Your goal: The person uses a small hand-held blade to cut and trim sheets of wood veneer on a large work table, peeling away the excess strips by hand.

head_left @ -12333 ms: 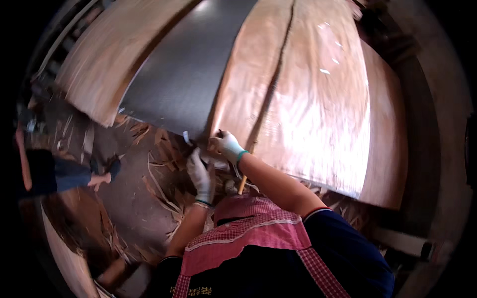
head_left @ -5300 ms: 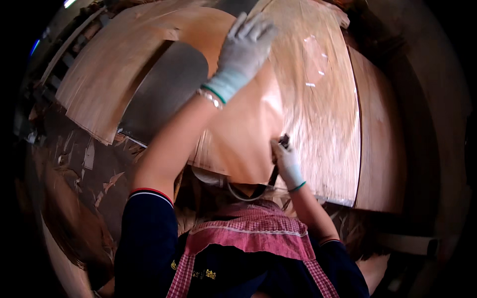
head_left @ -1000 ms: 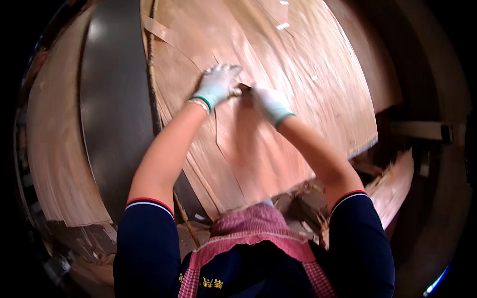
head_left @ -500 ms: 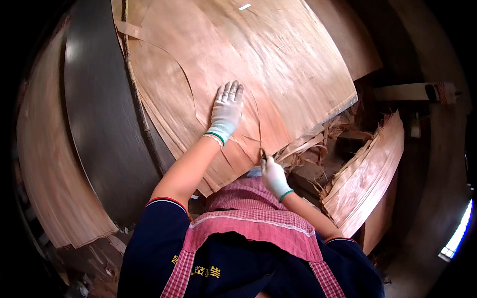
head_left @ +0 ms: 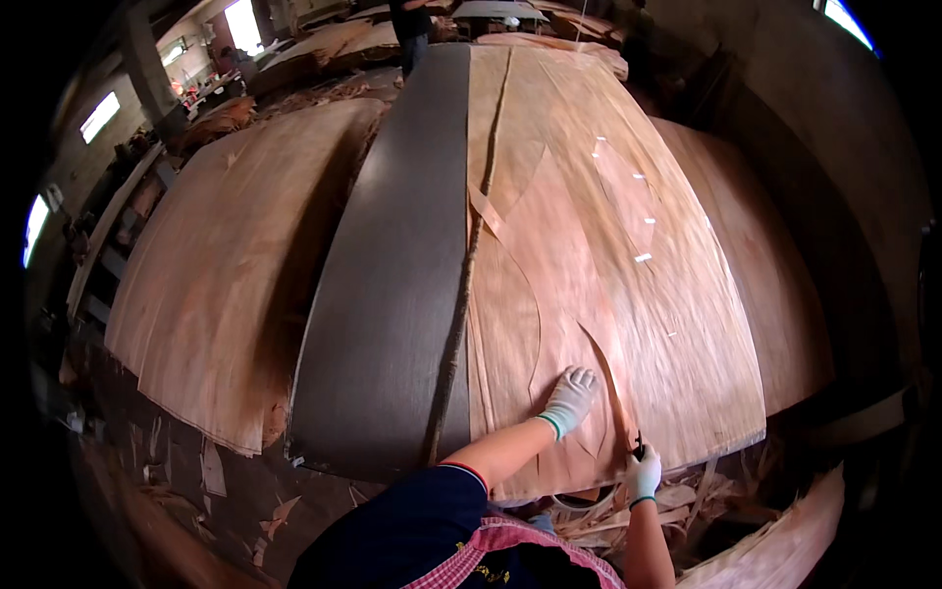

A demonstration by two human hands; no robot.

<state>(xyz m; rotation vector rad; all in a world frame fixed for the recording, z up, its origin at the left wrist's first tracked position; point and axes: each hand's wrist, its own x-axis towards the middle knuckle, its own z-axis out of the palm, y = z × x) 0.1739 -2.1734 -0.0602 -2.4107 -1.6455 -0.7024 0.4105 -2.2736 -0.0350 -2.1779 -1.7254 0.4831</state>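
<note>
A wide sheet of pinkish-tan wood veneer (head_left: pixel 549 324) lies on a stack in front of me. My left hand (head_left: pixel 574 396), in a white glove with a green-edged cuff, rests on it with the fingers laid on the surface. At the sheet's near edge my right hand (head_left: pixel 644 474), also gloved, is closed round a small dark cutting tool (head_left: pixel 639 450). Its exact kind is too small to make out. From the tool a curved dark slit (head_left: pixel 606 378) runs away up the veneer, between my hands and beyond. A loose veneer strip (head_left: pixel 488 214) lies farther up.
A long thin stick (head_left: pixel 461 324) lies along the border of a dark grey panel (head_left: pixel 392 275) on the left. Another veneer stack (head_left: pixel 216 285) stands farther left. Torn scraps (head_left: pixel 677 501) lie below the near edge. A person (head_left: pixel 410 29) stands at the far end.
My view has tilted up, showing more of the room. The slit in the veneer now gapes wider. My left hand still lies on the sheet and my right still holds the tool at the near edge.
</note>
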